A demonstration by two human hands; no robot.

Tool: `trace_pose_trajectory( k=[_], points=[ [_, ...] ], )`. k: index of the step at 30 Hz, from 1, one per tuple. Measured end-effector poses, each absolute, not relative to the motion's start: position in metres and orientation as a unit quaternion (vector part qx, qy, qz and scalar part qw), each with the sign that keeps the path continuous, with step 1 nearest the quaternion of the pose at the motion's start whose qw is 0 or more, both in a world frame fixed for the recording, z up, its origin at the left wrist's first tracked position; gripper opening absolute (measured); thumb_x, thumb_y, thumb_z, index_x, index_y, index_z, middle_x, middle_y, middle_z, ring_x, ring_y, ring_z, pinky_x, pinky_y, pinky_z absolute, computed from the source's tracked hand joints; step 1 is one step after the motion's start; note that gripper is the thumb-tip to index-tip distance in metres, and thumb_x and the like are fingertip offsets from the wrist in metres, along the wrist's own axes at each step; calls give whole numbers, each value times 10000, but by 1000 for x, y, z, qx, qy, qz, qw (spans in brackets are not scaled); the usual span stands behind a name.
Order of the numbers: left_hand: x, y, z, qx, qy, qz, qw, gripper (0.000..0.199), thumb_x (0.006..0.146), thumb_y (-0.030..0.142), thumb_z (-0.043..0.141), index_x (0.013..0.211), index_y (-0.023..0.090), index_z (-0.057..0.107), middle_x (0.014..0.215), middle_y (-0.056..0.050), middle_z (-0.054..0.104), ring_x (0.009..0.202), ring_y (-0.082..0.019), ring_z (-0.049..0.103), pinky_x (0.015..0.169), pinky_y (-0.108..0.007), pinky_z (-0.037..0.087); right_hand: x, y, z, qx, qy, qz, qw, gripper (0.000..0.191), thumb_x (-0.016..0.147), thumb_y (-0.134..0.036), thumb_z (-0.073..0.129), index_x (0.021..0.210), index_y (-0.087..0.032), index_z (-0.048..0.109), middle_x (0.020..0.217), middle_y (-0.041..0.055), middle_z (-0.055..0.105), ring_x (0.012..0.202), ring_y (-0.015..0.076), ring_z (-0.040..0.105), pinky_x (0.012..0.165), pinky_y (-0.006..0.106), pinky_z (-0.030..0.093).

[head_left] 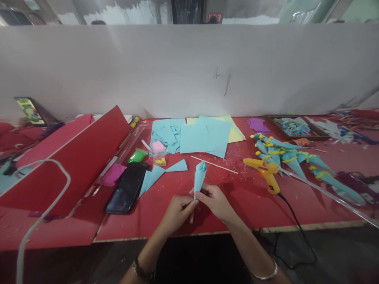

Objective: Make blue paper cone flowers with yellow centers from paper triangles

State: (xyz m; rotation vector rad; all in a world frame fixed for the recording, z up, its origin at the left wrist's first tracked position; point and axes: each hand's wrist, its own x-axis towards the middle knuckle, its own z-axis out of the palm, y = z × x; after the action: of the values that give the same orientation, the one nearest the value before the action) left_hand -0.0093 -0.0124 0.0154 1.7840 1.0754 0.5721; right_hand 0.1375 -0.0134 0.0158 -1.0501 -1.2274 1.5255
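Over the front of the red table [237, 189], head view: a blue paper cone [199, 177] stands nearly upright between both hands, rolled wide end up. Left hand [177, 213] pinches the cone's lower tip; right hand [215, 202] grips its lower part, thumb in front. Beyond it lies a thin stick [214, 165]; to the right, a yellow glue gun [268, 173]; to the left, a black phone [126, 189]. Red sign [216, 15] behind the partition [166, 71]: lettering too small to read.
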Motion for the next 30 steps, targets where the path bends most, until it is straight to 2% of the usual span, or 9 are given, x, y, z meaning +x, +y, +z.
trace_pose_trajectory(
  k=[5, 10, 12, 15, 17, 19, 21, 25, 30],
  points=[
    [-11, -9, 24, 746, 419, 214, 472, 431, 846, 385, 349, 541, 138, 528, 517, -1, 577, 524, -97, 527, 557, -188, 366, 139, -13, 25, -440, -504, 598, 442, 220, 715, -356, 567, 746, -141, 605, 643, -7, 557, 619, 107, 507, 610, 237, 404],
    [-19, 3, 39, 766, 473, 188, 394, 406, 834, 416, 362, 607, 149, 568, 564, 3, 596, 539, -108, 526, 546, -205, 353, 148, -12, 31, -469, -487, 579, 455, 261, 718, -404, 553, 737, -144, 561, 654, -3, 543, 600, 104, 493, 605, 242, 412],
    [-23, 12, 44, 768, 505, 202, 337, 389, 829, 418, 366, 635, 155, 575, 612, -9, 613, 585, -125, 541, 568, -218, 367, 152, -12, 31, -483, -499, 567, 443, 264, 718, -404, 551, 747, -143, 567, 648, -2, 544, 598, 108, 497, 605, 246, 412],
    [-31, 33, 49, 772, 549, 222, 230, 287, 823, 376, 386, 835, 185, 599, 782, -23, 644, 710, -155, 569, 642, -240, 401, 158, -11, 26, -520, -527, 527, 417, 238, 717, -374, 555, 760, -141, 579, 625, -1, 551, 593, 119, 514, 584, 247, 409],
    [-37, 49, 49, 750, 611, 227, 113, 268, 804, 367, 421, 922, 191, 584, 849, -44, 635, 775, -185, 574, 677, -266, 417, 160, -11, 19, -544, -540, 497, 406, 210, 719, -349, 552, 765, -145, 570, 616, -1, 555, 566, 121, 523, 549, 242, 406],
    [-43, 67, 45, 739, 638, 216, -5, 334, 779, 372, 461, 1038, 177, 544, 997, -90, 598, 917, -240, 546, 728, -307, 426, 161, -11, 11, -566, -549, 475, 391, 212, 715, -323, 553, 840, -152, 560, 592, -12, 548, 528, 120, 528, 506, 232, 399],
    [-46, 83, 39, 719, 662, 196, -74, 440, 749, 399, 498, 1096, 129, 511, 1036, -144, 569, 989, -288, 510, 761, -347, 427, 161, -10, 5, -593, -552, 456, 368, 353, 700, -301, 566, 1018, -155, 522, 557, -32, 535, 497, 122, 530, 478, 224, 390],
    [-43, 106, 27, 687, 692, 195, -106, 710, 717, 468, 517, 1268, 56, 338, 1203, -233, 441, 1065, -343, 450, 767, -383, 434, 160, -10, 0, -619, -553, 439, 342, 664, 695, -281, 564, 1288, -134, 304, 546, -47, 540, 489, 131, 547, 483, 231, 399],
    [-35, 121, 17, 678, 704, 187, -99, 783, 680, 437, 571, 1304, 58, 289, 1182, -243, 433, 1019, -365, 468, 798, -416, 417, 159, -12, 6, -627, -571, 415, 329, 720, 691, -264, 555, 1329, -143, 245, 571, -47, 533, 520, 131, 546, 511, 235, 401]
  ],
)
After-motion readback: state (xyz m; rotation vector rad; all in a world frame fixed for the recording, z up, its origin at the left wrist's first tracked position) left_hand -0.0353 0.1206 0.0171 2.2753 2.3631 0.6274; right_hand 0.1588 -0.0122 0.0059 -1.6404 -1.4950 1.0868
